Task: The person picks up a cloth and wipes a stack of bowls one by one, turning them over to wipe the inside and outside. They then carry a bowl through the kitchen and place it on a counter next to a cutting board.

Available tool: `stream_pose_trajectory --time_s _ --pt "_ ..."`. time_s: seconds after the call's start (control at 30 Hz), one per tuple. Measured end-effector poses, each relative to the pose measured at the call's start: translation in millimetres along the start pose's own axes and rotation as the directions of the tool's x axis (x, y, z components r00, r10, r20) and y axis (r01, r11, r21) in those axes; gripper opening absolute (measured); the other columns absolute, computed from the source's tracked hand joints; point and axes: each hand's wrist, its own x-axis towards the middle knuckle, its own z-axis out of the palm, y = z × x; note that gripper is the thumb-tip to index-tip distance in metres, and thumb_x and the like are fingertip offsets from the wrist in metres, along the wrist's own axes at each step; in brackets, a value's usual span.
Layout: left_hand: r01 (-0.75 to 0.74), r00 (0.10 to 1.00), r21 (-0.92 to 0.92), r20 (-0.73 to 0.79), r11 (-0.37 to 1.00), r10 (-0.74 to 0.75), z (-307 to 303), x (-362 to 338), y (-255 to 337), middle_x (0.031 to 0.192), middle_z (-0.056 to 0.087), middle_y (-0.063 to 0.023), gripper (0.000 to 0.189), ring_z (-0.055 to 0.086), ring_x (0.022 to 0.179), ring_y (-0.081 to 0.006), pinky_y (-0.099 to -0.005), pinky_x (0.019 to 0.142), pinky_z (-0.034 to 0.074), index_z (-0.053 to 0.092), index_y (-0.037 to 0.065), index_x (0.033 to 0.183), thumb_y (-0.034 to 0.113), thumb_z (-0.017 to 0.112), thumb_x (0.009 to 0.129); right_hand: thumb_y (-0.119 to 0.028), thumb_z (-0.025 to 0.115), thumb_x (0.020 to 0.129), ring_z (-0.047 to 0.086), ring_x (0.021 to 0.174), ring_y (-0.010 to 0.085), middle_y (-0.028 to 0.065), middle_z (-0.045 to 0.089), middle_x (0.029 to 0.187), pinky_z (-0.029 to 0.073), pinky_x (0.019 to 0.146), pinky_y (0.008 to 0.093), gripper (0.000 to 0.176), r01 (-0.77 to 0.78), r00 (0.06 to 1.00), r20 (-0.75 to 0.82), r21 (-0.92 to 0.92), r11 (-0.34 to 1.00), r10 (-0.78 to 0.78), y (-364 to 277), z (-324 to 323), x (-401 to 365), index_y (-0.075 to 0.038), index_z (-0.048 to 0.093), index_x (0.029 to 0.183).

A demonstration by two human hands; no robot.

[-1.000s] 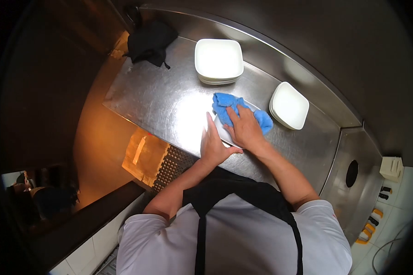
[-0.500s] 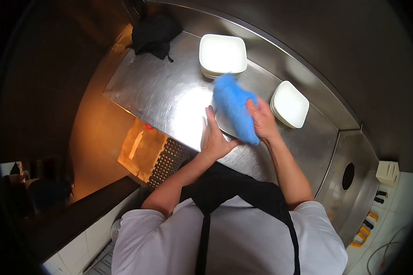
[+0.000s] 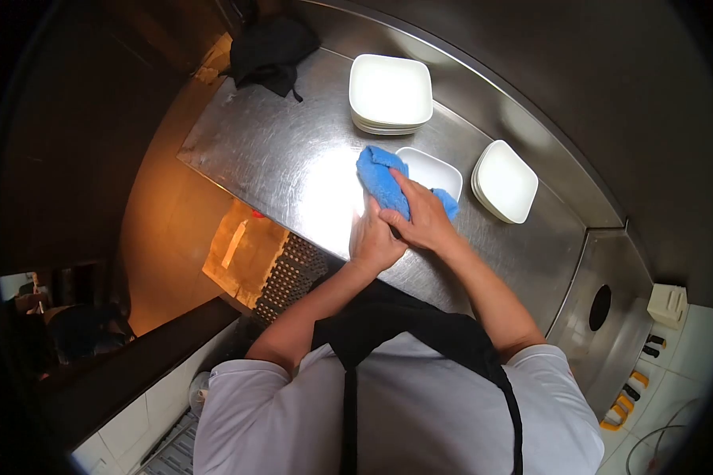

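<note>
My right hand grips a blue cloth, with a loose end of the cloth showing beyond its knuckles. Behind the cloth lies a white square dish, its near left part covered. My left hand is close against the right one, at the cloth's lower edge. Its fingers are mostly hidden by the cloth and the right hand, so its grip does not show. Farther back stands a stack of white square dishes, and a second stack sits to the right.
The steel counter ends at a raised back wall. A black cloth item lies at its far left. On the right is a steel section with a round dark hole. Orange-and-black handled tools lie beyond it.
My right hand and the cloth have shifted left, closing up against my left hand. The white dish, mostly covered before, now shows behind the cloth. Both stacks stay put on the counter.
</note>
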Motion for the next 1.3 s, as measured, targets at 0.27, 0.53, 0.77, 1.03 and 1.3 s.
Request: stream_pose_trajectory --time_s 0.27,0.53,0.77,1.03,1.3 --pt "-0.069 0.995 0.177 -0.059 0.982 0.081 2.7 -4.6 -2.9 0.147 0.036 -0.0326 0.127 0.031 0.143 -0.0425 -0.0588 0.12 0.002 0.012 -0.01 0.149 0.055 0.084 0.067 -0.033 0.077 0.084 0.065 0.107 0.0232 0.0171 0.068 0.116 0.052 0.091 0.0336 0.058 -0.281 0.939 0.126 0.818 0.502 0.321 -17.5 -50.3 3.2 -0.003 0.06 0.131" --pt "-0.048 0.992 0.256 -0.098 0.965 0.076 7.5 -5.6 3.0 0.147 0.032 -0.0378 0.137 0.024 0.145 -0.0447 -0.0599 0.119 0.0 0.004 -0.013 0.148 0.057 0.087 0.063 -0.029 0.075 0.081 0.065 0.098 0.0412 0.0232 0.066 0.113 0.053 0.085 0.045 0.048 -0.05 0.993 -0.119 -0.337 0.94 0.01 14.9 -10.5 2.5 -0.005 0.063 0.121" --pt "-0.072 0.987 0.191 -0.126 0.979 0.097 10.9 -4.0 -5.5 0.148 0.032 -0.0363 0.132 0.026 0.145 -0.0453 -0.0604 0.119 0.0 0.006 -0.011 0.148 0.052 0.086 0.065 -0.037 0.07 0.087 0.068 0.096 0.0273 0.0219 0.069 0.111 0.053 0.086 0.0373 0.058 -0.36 0.912 0.043 0.563 0.744 0.408 8.2 -2.0 10.5 0.001 0.057 0.129" --pt "-0.085 0.99 0.289 -0.08 0.954 0.113 7.0 -3.8 2.8 0.148 0.036 -0.0332 0.117 0.021 0.146 -0.0462 -0.0613 0.118 0.002 0.019 -0.01 0.147 0.055 0.08 0.072 -0.031 0.075 0.084 0.065 0.093 0.0374 0.0206 0.066 0.105 0.053 0.083 0.0427 0.062 -0.003 0.943 -0.315 -0.339 0.941 -0.11 16.7 -21.1 12.5 -0.006 0.052 0.136" --pt "-0.073 0.995 0.253 -0.047 0.965 0.088 7.1 -2.5 -1.0 0.15 0.034 -0.0327 0.106 0.018 0.148 -0.0458 -0.0605 0.119 0.003 0.021 -0.008 0.149 0.042 0.08 0.076 -0.039 0.059 0.096 0.066 0.105 0.0365 0.0222 0.064 0.123 0.053 0.089 0.0427 0.054 -0.353 0.928 0.085 0.507 0.786 0.362 -3.0 -10.1 8.2 -0.001 0.051 0.134"
